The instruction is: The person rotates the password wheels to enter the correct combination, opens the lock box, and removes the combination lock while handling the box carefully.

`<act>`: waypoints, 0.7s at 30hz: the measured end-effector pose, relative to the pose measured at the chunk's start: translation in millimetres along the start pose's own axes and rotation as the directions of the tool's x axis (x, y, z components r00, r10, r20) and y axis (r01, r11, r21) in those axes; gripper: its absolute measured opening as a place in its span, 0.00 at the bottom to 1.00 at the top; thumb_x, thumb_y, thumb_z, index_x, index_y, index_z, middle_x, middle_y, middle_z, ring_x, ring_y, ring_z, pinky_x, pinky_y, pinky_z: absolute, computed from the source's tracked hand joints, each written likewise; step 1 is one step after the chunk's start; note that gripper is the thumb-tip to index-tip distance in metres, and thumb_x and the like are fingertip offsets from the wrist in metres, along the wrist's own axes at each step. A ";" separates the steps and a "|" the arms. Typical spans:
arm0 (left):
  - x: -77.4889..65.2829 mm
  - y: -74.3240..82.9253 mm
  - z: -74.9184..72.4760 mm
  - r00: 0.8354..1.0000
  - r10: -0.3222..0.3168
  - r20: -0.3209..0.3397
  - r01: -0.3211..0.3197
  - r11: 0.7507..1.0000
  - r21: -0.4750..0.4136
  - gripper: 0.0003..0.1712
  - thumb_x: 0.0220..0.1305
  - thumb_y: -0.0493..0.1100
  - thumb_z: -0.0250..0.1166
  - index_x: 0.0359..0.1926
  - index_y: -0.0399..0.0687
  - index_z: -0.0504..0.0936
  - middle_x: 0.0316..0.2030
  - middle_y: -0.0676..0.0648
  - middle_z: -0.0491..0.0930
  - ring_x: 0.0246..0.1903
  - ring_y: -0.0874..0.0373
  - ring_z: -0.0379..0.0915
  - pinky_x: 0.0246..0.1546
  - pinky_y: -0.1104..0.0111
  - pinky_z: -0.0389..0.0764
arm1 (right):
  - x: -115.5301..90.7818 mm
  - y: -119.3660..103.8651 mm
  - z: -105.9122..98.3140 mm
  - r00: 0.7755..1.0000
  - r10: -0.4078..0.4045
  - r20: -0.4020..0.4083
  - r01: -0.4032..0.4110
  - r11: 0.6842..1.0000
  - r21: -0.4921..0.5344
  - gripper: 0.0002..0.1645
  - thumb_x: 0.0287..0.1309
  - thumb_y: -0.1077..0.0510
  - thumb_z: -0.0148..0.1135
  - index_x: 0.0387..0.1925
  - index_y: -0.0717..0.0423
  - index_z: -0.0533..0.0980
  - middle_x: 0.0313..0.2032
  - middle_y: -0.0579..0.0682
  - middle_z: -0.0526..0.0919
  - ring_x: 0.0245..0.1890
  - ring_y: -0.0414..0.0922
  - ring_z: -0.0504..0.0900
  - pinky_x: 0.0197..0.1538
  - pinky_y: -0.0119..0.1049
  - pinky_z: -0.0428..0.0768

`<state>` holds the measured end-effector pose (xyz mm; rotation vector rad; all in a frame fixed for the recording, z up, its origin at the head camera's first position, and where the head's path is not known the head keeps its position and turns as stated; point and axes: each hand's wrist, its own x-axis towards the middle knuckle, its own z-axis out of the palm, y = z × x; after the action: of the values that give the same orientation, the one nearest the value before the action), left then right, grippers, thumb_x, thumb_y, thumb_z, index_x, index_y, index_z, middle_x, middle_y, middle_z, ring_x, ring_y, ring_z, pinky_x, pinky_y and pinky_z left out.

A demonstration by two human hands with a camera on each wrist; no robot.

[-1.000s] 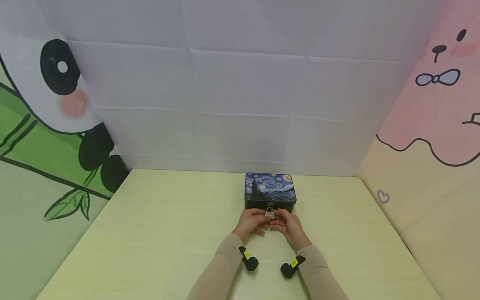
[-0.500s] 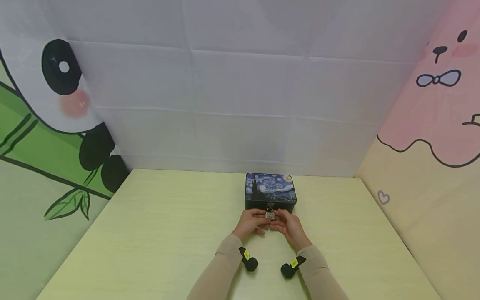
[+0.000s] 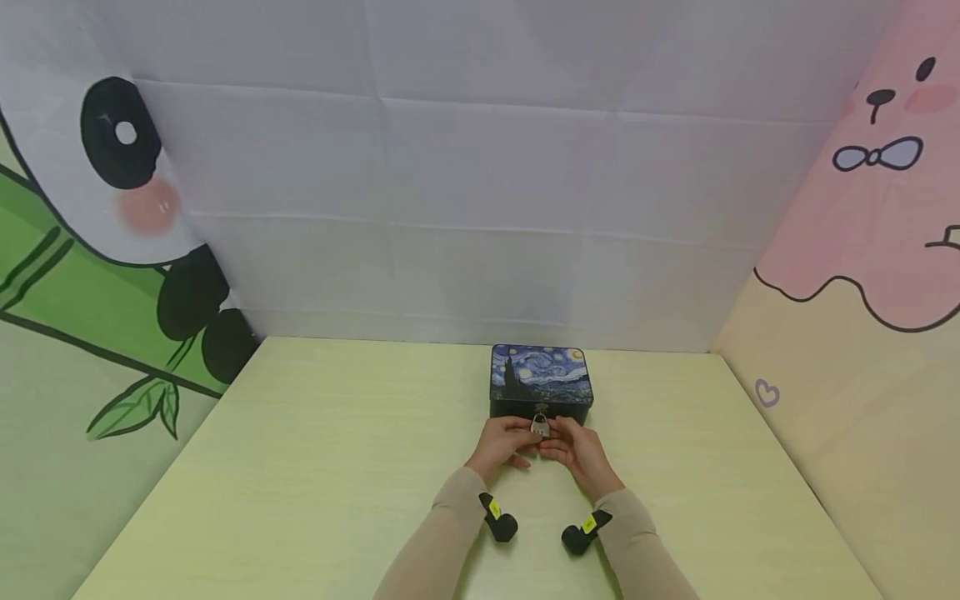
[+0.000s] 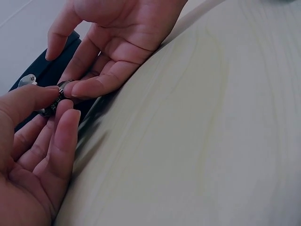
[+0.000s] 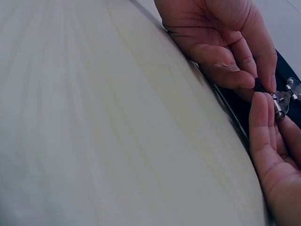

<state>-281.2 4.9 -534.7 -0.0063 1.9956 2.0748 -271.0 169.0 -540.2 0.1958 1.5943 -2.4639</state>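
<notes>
A small silver combination padlock (image 3: 540,426) hangs at the front clasp (image 4: 28,80) of a dark tin box (image 3: 541,375) with a starry night painting on its lid. The lid is down. My left hand (image 3: 501,443) pinches the padlock from the left, thumb on its face. From the right, my right hand (image 3: 581,452) holds it with its fingertips. Up close in the right wrist view, fingers of both hands meet around the padlock (image 5: 278,106) and cover much of its body. The dial digits are too small to read.
The box stands near the back edge of a pale yellow table (image 3: 337,467). A white cloth wall (image 3: 480,208) rises behind it. Side walls carry cartoon pictures. A black wrist camera (image 3: 501,525) sits at each sleeve.
</notes>
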 end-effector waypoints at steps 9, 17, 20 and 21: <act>4.6 -2.3 0.6 1.000 -0.016 -0.012 0.016 1.000 0.004 0.17 0.60 0.35 0.71 0.49 0.31 0.83 0.34 0.42 0.87 0.24 0.59 0.82 0.19 0.67 0.85 | 0.6 0.0 -0.3 1.000 -0.013 0.020 0.014 1.000 -0.020 0.27 0.71 0.55 0.51 0.56 0.79 0.69 0.35 0.55 0.83 0.29 0.44 0.83 0.39 0.36 0.86; 5.8 -3.5 1.1 1.000 -0.017 -0.027 0.017 0.999 0.027 0.16 0.60 0.36 0.71 0.48 0.32 0.84 0.33 0.44 0.85 0.24 0.59 0.82 0.19 0.67 0.85 | 2.1 0.1 -0.5 1.000 -0.012 0.022 0.012 1.000 -0.020 0.28 0.72 0.56 0.49 0.57 0.80 0.68 0.36 0.55 0.83 0.29 0.43 0.83 0.39 0.35 0.86; 5.5 -3.9 0.9 1.000 -0.014 -0.022 0.014 1.000 0.020 0.17 0.59 0.35 0.71 0.48 0.31 0.84 0.34 0.43 0.86 0.24 0.58 0.82 0.20 0.67 0.85 | 1.7 -0.2 -0.6 1.000 -0.010 0.022 0.010 1.000 -0.019 0.28 0.72 0.55 0.49 0.57 0.80 0.69 0.36 0.55 0.83 0.30 0.43 0.83 0.39 0.36 0.86; 5.5 -4.1 0.8 1.000 -0.012 -0.018 0.012 1.000 0.018 0.17 0.58 0.35 0.72 0.48 0.31 0.83 0.34 0.43 0.86 0.25 0.58 0.82 0.20 0.66 0.85 | 1.4 -0.3 -0.6 1.000 -0.006 0.021 0.006 1.000 -0.016 0.27 0.72 0.55 0.49 0.56 0.79 0.69 0.36 0.55 0.83 0.30 0.43 0.83 0.40 0.36 0.86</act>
<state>-285.6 6.7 -539.6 -0.0328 2.0196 2.0562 -272.4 169.5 -540.4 0.1622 1.6082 -2.4486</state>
